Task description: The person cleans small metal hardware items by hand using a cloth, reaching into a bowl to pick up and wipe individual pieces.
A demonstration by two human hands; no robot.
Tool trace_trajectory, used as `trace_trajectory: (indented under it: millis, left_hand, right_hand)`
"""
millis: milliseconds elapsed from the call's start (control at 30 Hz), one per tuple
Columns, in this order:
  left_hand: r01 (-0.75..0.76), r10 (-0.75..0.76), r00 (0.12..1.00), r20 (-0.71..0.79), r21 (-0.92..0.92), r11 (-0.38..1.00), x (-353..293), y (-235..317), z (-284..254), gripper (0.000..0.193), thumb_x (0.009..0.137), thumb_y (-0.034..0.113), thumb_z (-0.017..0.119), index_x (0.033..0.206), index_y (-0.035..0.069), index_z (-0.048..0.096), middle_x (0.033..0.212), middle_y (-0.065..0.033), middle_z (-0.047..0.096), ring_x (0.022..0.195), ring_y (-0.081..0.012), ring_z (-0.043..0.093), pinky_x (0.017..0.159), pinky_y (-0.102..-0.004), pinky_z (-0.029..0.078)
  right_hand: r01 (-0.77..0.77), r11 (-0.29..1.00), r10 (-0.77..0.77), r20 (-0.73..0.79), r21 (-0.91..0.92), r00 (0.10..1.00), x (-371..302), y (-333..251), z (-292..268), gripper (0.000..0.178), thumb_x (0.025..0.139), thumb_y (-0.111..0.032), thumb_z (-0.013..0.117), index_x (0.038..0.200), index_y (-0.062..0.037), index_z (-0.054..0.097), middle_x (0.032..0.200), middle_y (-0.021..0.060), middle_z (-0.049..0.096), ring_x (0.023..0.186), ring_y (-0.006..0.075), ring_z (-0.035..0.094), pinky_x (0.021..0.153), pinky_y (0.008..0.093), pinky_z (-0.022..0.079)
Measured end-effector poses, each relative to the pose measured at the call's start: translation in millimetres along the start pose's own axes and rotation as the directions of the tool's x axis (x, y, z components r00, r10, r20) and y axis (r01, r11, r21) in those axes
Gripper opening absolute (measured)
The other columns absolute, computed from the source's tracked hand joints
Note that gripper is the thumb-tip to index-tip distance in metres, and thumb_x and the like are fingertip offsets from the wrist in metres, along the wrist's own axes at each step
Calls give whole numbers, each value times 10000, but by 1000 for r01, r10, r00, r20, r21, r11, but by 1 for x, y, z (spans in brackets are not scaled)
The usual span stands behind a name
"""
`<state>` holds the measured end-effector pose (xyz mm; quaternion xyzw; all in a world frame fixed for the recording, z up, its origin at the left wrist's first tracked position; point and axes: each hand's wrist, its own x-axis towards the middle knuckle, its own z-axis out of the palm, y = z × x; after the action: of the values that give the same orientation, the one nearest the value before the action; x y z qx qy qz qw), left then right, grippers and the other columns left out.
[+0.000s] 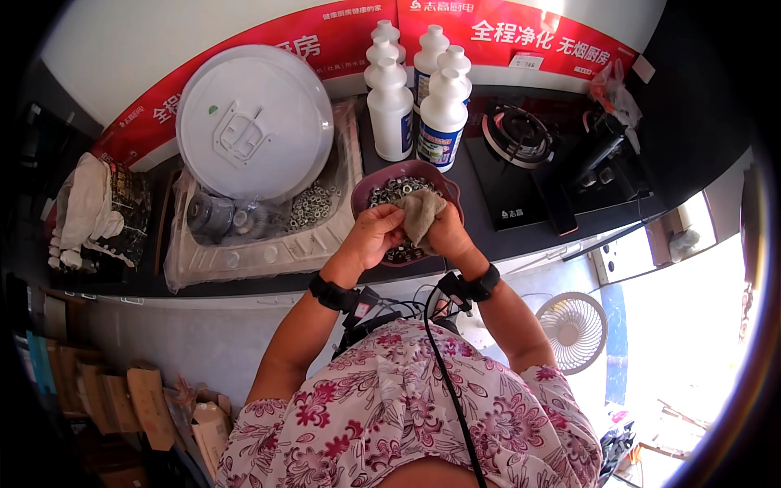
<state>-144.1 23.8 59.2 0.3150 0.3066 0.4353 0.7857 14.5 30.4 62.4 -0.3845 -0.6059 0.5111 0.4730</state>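
Note:
Both hands are over a plum-coloured plastic basin (360, 192) holding many small metal nuts (399, 189). A crumpled greyish-brown cloth (423, 210) hangs between them. My right hand (450, 233) is closed around the cloth's right side. At its left edge my left hand (376, 234) is closed in a pinch, thumb and forefinger together; what the fingertips hold is hidden. More nuts (311, 205) lie in the plastic-wrapped sink (244, 264) to the left, next to bagged dark round parts (209, 216).
A large white round cover (254, 122) leans over the sink. Several white bottles (442, 122) stand behind the basin. A black gas hob (521, 179) is at right. White gloves (85, 203) lie far left; a fan (572, 332) stands below the counter. A black cable (446, 370) runs down my front.

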Motion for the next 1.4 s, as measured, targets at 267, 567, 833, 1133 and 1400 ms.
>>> trace_trajectory:
  millis: [267,567,833,1133,1400]
  left_hand:
    - [2,-5,1000,-22,-157,988,0,-1,-4,163,841,200,498,894,53,545,730,-15,534,601,-110,507,625,-287,484]
    - [34,-33,999,39,-44,998,2,-3,-8,162,836,209,509,840,52,550,677,-11,512,590,-124,496,595,-275,467]
    - [10,-15,1000,-26,-168,986,1,-1,-6,185,839,230,501,848,54,558,705,-12,541,576,-108,499,580,-274,471]
    - [35,-37,996,-87,-32,999,3,-3,-2,208,828,260,516,823,58,564,680,-23,558,565,-113,525,563,-277,479]
    - [29,-31,999,-39,-45,999,3,-3,-6,201,817,258,536,817,59,564,700,-25,558,553,-121,511,511,-246,434]
  right_hand:
    - [210,974,-202,93,-87,975,1,-11,2,244,762,-16,533,1005,-31,520,852,56,573,760,114,543,676,244,453]
    - [26,995,-29,27,99,999,0,-10,1,153,812,-30,474,955,-34,529,861,37,573,750,101,538,662,236,455]
    - [265,953,-255,85,-145,963,1,-14,5,197,763,-8,526,956,-47,538,873,34,568,781,106,532,687,239,443]
    - [148,988,-144,81,-50,986,0,-11,-1,220,790,3,468,999,-23,533,922,49,559,818,114,521,719,237,432]
    - [60,998,-60,39,-2,997,-2,-18,1,183,773,-7,504,951,-40,534,826,35,578,749,103,533,661,237,443]
